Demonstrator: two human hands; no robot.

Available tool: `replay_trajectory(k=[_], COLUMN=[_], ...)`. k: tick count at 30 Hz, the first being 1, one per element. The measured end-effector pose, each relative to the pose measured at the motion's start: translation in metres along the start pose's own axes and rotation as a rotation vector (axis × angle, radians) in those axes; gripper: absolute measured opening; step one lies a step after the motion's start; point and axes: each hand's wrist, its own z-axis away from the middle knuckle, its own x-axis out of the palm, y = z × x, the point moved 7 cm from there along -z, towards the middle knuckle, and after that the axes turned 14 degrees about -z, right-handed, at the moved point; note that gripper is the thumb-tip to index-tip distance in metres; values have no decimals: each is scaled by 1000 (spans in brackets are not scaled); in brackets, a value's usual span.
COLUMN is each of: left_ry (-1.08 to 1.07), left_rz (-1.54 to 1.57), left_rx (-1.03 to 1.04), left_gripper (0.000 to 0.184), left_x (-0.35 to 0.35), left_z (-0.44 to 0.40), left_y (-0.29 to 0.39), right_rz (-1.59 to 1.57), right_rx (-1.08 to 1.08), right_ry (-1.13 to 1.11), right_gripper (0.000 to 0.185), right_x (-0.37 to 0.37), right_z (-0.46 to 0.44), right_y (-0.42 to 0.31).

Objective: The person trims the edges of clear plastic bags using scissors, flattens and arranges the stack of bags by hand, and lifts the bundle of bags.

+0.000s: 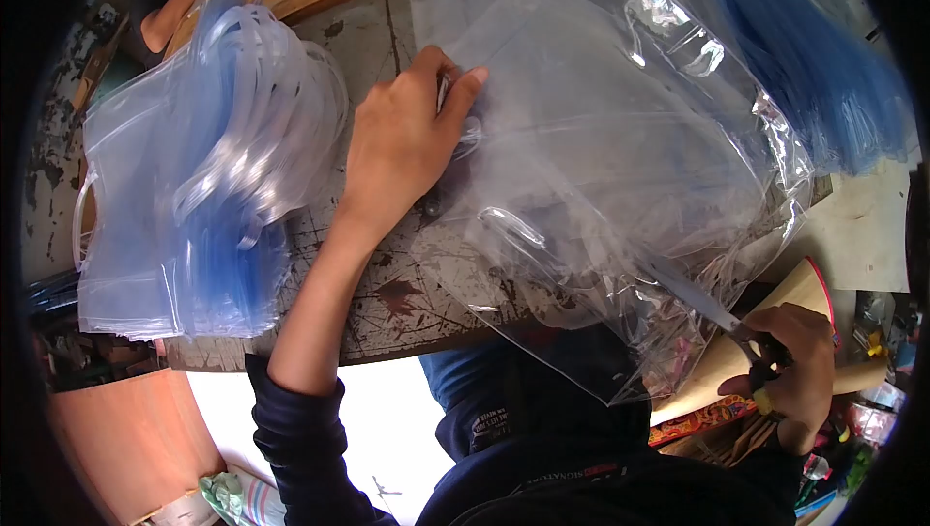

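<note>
Between bag stacks (145,206) — left fingers (468,90) closed on film (620,139), right fingers (794,322) on half-veiled scissors (712,309)

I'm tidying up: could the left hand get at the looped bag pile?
Probably yes: the bag pile lies beside the left hand, with nothing seen between, though its fingers seem busy at the clear plastic.

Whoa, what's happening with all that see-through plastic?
Someone is working at a scratched table with a big, crinkly clear plastic sheet. Their right hand holds scissors, with the blades reaching in at the sheet. Their left hand is curled at the sheet's other side, but I can't tell exactly what it grips. A pile of clear, bluish plastic bags lies on the left, and more bluish plastic is at the far right.
</note>
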Motion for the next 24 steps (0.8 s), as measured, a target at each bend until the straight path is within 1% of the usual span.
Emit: replay_trajectory(k=[1, 3, 4, 8, 11, 13, 17, 19, 20, 22, 23, 24], left_ry=[16, 17, 18, 31, 32, 46, 29, 58, 57, -4, -5, -62], left_rz=[29, 28, 24, 37, -7, 74, 54, 64, 63, 106, 105, 122], left_rx=[7, 13, 17, 19, 23, 11, -5, 16, 15, -13, -13, -27], left_gripper=[35, 34, 34, 33, 30, 34, 35, 37, 37, 40, 40, 40], left_x=[1, 1, 1, 0, -1, 2, 2, 2, 1, 1, -5, -9], left_z=[0, -1, -1, 0, 0, 0, 0, -1, -1, -2, -3, -4], left_y=[-1, -2, -2, 0, 1, -3, -4, -4, -4, -6, -4, -2], right_rz=[1, 51, 48, -48, -92, -95, -105, -188, -189, -442, -443, -652], right_rx=[1, 97, 53, 50, 39, 30, 40, 110, 110, 233, 233, 368], right_ry=[2, -74, -96, -81, -103, -148, -153, -203, -205, -269, -269, -305], right_gripper=[52, 54, 52, 49, 50, 54, 55, 56, 56, 56, 56, 56], right_x=[1, 9, 12, 23, 27, 31, 35, 37, 37, 42, 40, 44], right_z=[-1, -4, -9, -21, -28, -30, -32, -33, -32, -27, -26, -22], right_y=[-1, 2, -1, -1, -4, -3, 1, 5, 8, 25, 30, 40])
